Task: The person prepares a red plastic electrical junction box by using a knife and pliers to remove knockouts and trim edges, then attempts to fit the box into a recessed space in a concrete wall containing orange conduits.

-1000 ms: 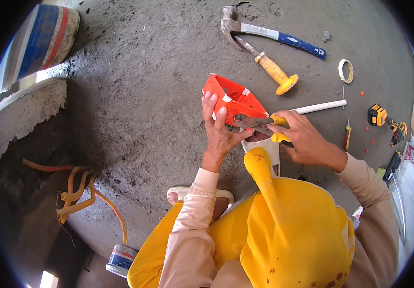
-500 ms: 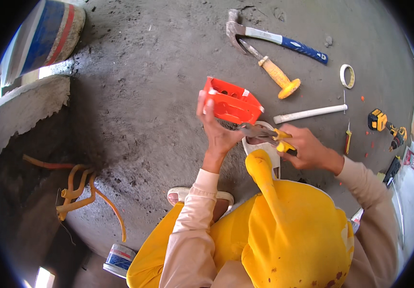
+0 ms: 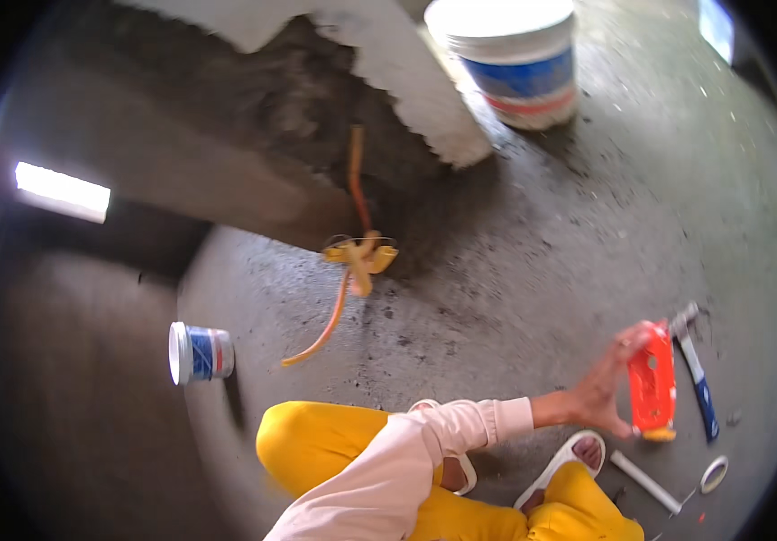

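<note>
My left hand [image 3: 600, 388] reaches out to the right and is closed around one side of a red plastic electrical box [image 3: 652, 379]. The box is held upright, with a round hole in its face. Just beyond it lies a claw hammer [image 3: 702, 397] with a blue and white handle. A yellow handle end [image 3: 661, 435] peeks out below the box, the rest of that tool being hidden behind it. My right hand and the pliers are out of the picture.
Yellow and orange conduits [image 3: 358, 266] stick up beside a rough wall edge [image 3: 442, 117]. A large bucket [image 3: 524, 77] stands at the back, a small one [image 3: 203, 353] at left. Near my sandalled feet lie a white pipe [image 3: 645, 481] and a tape roll [image 3: 714, 473].
The view has swung left, so the conduits and buckets now sit more centrally. The left hand keeps hold of the box. The right hand with the yellow-handled pliers has left the picture.
</note>
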Available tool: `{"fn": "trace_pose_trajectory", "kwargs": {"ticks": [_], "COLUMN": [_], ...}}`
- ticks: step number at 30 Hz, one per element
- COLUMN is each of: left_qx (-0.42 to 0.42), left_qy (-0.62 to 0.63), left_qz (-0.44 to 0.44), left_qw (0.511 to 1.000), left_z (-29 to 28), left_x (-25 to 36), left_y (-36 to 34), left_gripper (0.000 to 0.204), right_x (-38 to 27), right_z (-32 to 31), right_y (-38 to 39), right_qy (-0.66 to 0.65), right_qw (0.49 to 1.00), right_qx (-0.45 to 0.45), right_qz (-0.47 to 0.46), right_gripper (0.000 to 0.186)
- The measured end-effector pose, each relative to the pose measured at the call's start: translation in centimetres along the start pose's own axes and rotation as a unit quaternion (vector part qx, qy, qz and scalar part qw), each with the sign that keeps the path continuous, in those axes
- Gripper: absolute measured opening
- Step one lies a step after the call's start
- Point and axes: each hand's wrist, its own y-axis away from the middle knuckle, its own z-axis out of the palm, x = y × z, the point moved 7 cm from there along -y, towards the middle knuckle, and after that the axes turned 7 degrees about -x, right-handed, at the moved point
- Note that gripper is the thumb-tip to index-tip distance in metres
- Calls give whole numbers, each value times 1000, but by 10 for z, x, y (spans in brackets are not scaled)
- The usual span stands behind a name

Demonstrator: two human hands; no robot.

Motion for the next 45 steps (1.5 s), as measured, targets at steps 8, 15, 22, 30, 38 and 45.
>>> {"fn": "trace_pose_trajectory", "kwargs": {"ticks": [8, 15, 22, 30, 38, 45], "left_qx": [-153, -67, 174, 254, -118, 216], "left_qy": [-3, -319, -420, -610, -209, 119], "left_qz": [306, 368, -134, -153, -246, -255], "left_qw": [940, 871, 881, 735, 939, 935], "left_z": [-86, -259, -529, -501, -420, -539], "left_x": [134, 203, 48, -62, -139, -97], "left_y": [-91, -84, -66, -39, -22, -34], "left_gripper": [111, 64, 86, 86, 53, 80], "right_x": [-420, -625, -788, -930, -989, -1034], "right_z": [-100, -116, -157, -146, -31, 72], "right_y": [-53, -71, -44, -30, -87, -176], "right_qy": [-655, -453, -257, -126, -178, -132], "right_qw": [596, 673, 735, 707, 691, 709], "right_qx": [-407, -413, -199, -81, -218, -178], "right_qz": [-222, -414, -595, -691, -666, -670], "right_gripper": [64, 69, 71, 61, 54, 56]}}
